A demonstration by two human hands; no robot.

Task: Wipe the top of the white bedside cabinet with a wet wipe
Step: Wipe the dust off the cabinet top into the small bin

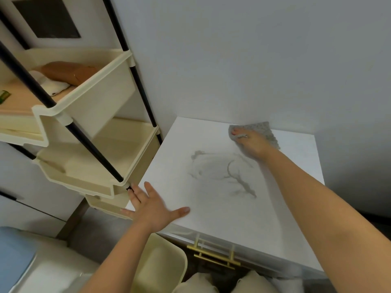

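Observation:
The white bedside cabinet top (281, 208) fills the middle right of the head view, with grey smear marks (228, 174) across its centre. My right hand (250, 144) lies flat with straight fingers on a grey wet wipe (266, 131), pressing it against the top near the far edge by the wall. My left hand (151, 206) rests open at the cabinet's near left corner, fingers spread, thumb on the top.
A cream tiered shelf rack (95, 106) with black poles stands close to the cabinet's left side, holding a brown pouch (67, 71). A cream bin (160, 265) sits below the front left corner. Gold drawer handles (213, 253) show at the front. The wall runs behind.

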